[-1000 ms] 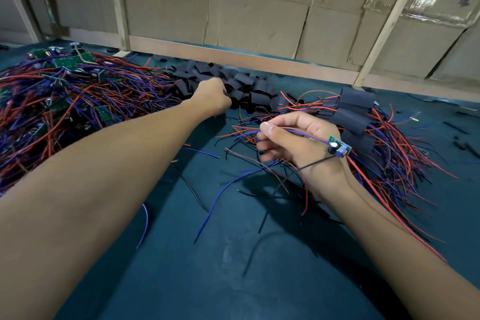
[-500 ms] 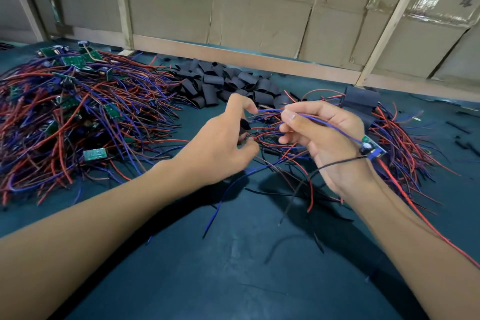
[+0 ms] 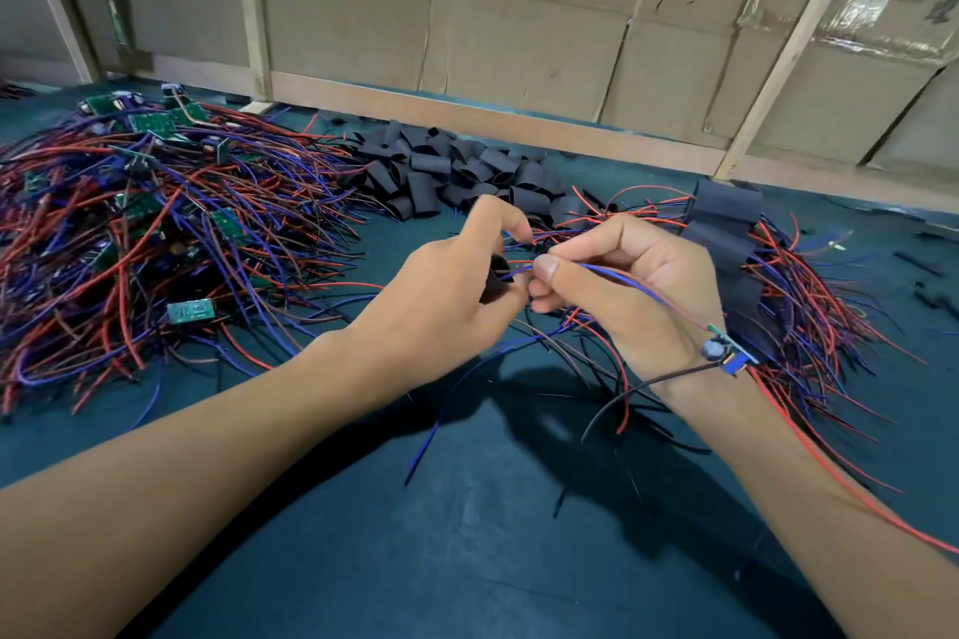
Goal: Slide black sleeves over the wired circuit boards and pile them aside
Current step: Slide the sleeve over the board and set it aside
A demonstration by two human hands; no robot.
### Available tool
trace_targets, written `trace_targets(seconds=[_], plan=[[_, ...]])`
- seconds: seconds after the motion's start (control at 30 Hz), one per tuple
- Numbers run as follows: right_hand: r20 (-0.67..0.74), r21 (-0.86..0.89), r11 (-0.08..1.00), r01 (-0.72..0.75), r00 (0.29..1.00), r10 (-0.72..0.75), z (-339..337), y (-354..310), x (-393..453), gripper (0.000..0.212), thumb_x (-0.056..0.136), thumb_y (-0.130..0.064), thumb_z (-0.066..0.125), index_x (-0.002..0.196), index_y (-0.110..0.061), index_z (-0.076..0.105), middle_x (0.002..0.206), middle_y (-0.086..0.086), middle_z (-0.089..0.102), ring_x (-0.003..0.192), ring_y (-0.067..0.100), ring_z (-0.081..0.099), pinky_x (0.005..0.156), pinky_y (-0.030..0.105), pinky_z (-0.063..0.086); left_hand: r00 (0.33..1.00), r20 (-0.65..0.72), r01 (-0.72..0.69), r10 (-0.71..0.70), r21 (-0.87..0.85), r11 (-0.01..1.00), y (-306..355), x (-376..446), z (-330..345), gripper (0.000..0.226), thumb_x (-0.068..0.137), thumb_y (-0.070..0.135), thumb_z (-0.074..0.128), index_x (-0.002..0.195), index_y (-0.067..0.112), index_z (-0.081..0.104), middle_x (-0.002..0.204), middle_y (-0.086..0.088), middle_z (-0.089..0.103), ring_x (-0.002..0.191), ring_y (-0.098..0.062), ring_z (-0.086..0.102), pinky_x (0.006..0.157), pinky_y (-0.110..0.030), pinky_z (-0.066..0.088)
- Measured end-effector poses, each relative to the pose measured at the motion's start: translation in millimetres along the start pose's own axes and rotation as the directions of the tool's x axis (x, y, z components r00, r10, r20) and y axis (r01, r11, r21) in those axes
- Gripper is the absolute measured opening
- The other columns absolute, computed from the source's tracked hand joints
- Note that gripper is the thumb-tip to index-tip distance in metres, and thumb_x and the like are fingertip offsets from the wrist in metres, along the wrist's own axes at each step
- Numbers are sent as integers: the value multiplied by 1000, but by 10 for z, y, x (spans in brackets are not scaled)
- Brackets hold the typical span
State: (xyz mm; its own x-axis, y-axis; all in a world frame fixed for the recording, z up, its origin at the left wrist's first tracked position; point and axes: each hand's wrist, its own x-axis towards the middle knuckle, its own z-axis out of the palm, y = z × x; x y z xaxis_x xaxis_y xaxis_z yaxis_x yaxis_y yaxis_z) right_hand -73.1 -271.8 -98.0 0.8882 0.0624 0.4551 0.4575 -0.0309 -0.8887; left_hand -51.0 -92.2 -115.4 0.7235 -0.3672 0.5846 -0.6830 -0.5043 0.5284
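A dark teal table top (image 3: 467,534) fills the lower frame, backed along the top by a wall of cardboard panels (image 3: 519,26) braced with pale wooden strips. At the left a large tangle of red and blue wires with small green boards (image 3: 155,234) is spread out. At upper centre a heap of short black sleeves (image 3: 441,171) is piled. At the right, finished boards wrapped in black sleeves (image 3: 724,223) lie on a fan of red and blue wires.

In the centre of the frame the two hands are brought together above the table. By the left hand (image 3: 446,296) a single black sleeve (image 3: 497,275) is pinched between curled thumb and fingers, its open end turned toward the other hand. By the right hand (image 3: 622,291) thin wire ends (image 3: 524,267) are gripped between thumb and curled fingers, at the mouth of the sleeve. The small circuit board (image 3: 726,353) on those wires is seen beside the right wrist.
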Motion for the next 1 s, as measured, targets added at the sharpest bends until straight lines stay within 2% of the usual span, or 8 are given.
trace_targets(seconds=[0.17,0.3,0.43,0.5,0.6,0.73,0.87,1.0], plan=[[-8,-186,982,40,999,-42,52,37,-56,8,78,-15,82,81,-19,76,78,6,76,62,31,70,55,36,59,986,134,-127,102,190,974,94,29,-19,22,96,13,49,118,16,46,90,-5,61,80,-28,54,71,-42,43],[18,-233,969,80,997,-78,18,9,-56,17,79,-21,86,92,-31,81,87,10,70,64,29,68,54,34,59,984,148,-137,101,265,955,62,52,-61,28,98,8,44,124,15,43,76,-2,59,67,-31,52,63,-41,38],[77,-64,993,100,992,-95,-14,-44,-39,30,81,-22,85,109,-27,78,76,20,54,53,28,57,56,31,56,998,64,-47,29,300,953,-55,105,-143,24,102,14,41,125,16,41,54,5,42,51,-31,46,56,-41,33],[80,6,991,137,987,-137,-16,-65,-22,30,80,-23,85,108,-29,78,69,10,52,51,24,57,55,31,55,999,52,-19,2,329,944,-116,113,-176,23,104,16,40,127,16,39,51,-2,44,50,-31,48,55,-42,38],[115,77,986,150,981,-158,-30,-76,-7,33,79,-31,87,110,-27,77,71,2,55,54,22,59,60,36,54,999,52,-23,4,362,932,-176,115,-168,23,104,16,41,127,18,37,50,0,43,48,-26,46,54,-38,30],[218,297,955,3,973,-71,-39,-76,7,34,71,-31,92,102,-22,80,70,4,59,57,20,59,62,35,52,996,86,-17,-17,370,929,-199,132,-101,21,103,15,39,122,22,34,55,-2,45,53,-31,48,57,-39,32],[351,396,912,-108,935,-42,-63,-89,2,33,80,-23,82,111,-14,77,93,11,68,76,25,65,70,35,54,992,92,47,-85,362,931,-244,113,-108,17,104,19,37,120,26,35,58,-6,45,53,-31,45,56,-40,33],[264,379,917,-124,964,22,-22,-141,-6,39,80,-37,84,102,-7,73,92,14,71,75,28,67,65,36,55,981,140,67,-134,403,913,-300,117,-142,14,106,26,33,120,26,34,63,-6,46,56,-30,46,60,-42,39]])
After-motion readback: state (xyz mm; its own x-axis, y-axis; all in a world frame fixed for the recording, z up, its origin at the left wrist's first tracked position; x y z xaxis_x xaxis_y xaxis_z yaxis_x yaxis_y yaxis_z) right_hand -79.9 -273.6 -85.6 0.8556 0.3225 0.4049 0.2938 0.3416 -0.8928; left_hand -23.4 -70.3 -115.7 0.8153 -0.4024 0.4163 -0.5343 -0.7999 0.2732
